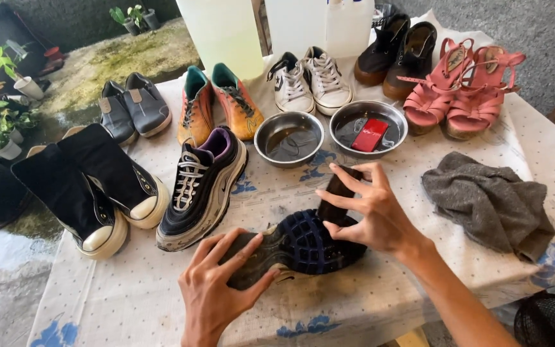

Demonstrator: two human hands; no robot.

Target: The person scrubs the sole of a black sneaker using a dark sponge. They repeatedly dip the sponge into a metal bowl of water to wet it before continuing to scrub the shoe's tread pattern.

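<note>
Head view shows the left hand (pixel 216 289) clamped on an upturned dark sneaker (pixel 297 247) at the table's (pixel 130 302) near edge while the right hand (pixel 370 209) presses a dark brush (pixel 340 196) to its sole, apparently mid-scrub, needing firm strokes.

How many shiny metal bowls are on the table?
2. Both sit side by side behind the hands: the left bowl holds only liquid, and the right bowl holds liquid with a red block. The shoes may hide others.
</note>
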